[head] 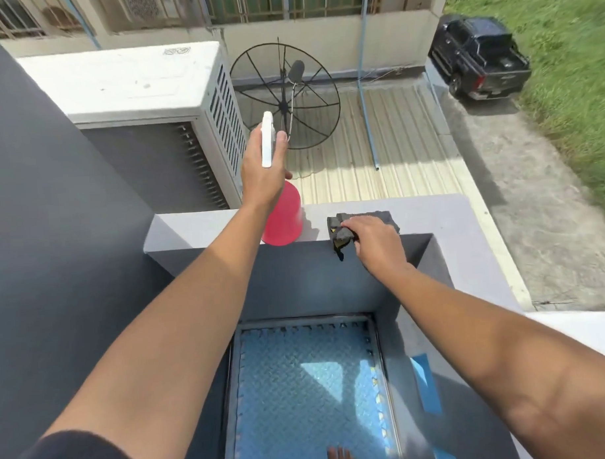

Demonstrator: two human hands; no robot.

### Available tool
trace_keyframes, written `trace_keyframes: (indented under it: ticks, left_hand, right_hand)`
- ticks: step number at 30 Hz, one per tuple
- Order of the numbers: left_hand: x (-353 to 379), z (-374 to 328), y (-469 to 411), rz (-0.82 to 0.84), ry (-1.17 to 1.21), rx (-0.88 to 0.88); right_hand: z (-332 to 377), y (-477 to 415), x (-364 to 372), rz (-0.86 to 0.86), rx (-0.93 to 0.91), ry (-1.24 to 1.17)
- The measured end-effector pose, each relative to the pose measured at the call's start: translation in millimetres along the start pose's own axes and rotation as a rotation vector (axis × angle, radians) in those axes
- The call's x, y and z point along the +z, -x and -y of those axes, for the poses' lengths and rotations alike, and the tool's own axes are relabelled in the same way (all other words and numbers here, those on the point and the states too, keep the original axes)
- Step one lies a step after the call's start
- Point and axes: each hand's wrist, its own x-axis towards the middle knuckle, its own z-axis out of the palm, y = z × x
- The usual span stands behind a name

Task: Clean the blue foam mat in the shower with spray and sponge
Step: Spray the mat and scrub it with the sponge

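Note:
My left hand (263,172) grips the white trigger head of a spray bottle (283,216), whose pink body rests on top of the grey parapet wall (225,225). My right hand (372,242) lies on a dark grey sponge (342,233) at the ledge's inner edge, fingers closed over it; a bit of yellow shows on its underside. Far below, the blue foam mat (307,394) with a diamond texture covers the floor between the grey walls. A bare foot (340,458) stands on the mat at the bottom edge.
A white air-conditioner unit (135,97) sits beyond the wall on the left. A black mesh satellite dish (286,96) stands over a corrugated roof. A dark pickup truck (480,56) is parked far below at the right. Blue tape strips (426,383) mark the right inner wall.

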Motion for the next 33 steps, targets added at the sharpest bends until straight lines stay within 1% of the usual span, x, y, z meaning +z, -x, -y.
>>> trace_keyframes:
  ticks: [3, 7, 10, 13, 17, 20, 23, 25, 28, 31, 33]
  left_hand:
    - [-9.7, -7.9, 28.0, -0.044, 0.013, 0.036]
    - [-38.7, -11.7, 88.3, -0.027, 0.074, -0.001]
    - [-62.5, 8.6, 149.1, 0.015, 0.042, -0.050]
    - [-84.0, 47.0, 222.6, 0.116, -0.041, -0.106]
    - [-103.4, 130.4, 311.3, 0.199, -0.098, -0.251]
    - [-104.3, 210.8, 375.0, 0.254, -0.153, -0.358]
    - [-102.6, 306.9, 443.6, 0.337, -0.223, -0.472]
    - [-101.3, 374.7, 486.9, 0.344, -0.277, -0.535]
    - [-88.8, 463.5, 540.5, 0.337, -0.329, -0.576]
    - [-70.5, 541.2, 572.6, 0.362, -0.378, -0.609]
    - [-57.5, 591.7, 587.2, 0.402, -0.417, -0.579]
  right_hand:
    - [13.4, 11.1, -13.7, 0.008, 0.088, -0.151]
    - [29.5, 50.0, -16.2, 0.037, 0.280, -0.496]
    - [43.8, 103.2, 7.0, 0.020, 0.438, -0.633]
    - [57.1, 168.9, 48.6, 0.024, 0.559, -0.694]
    - [73.6, 243.3, 107.4, 0.115, 0.686, -0.775]
    - [80.7, 289.4, 161.1, 0.103, 0.740, -0.831]
    - [77.2, 333.9, 229.0, 0.117, 0.779, -0.842]
    - [66.2, 357.5, 278.7, 0.144, 0.779, -0.859]
    - [37.1, 383.6, 359.9, 0.202, 0.765, -0.851]
    - [0.0, 389.5, 426.9, 0.150, 0.764, -0.840]
    - [-24.3, 388.1, 469.4, 0.086, 0.774, -0.850]
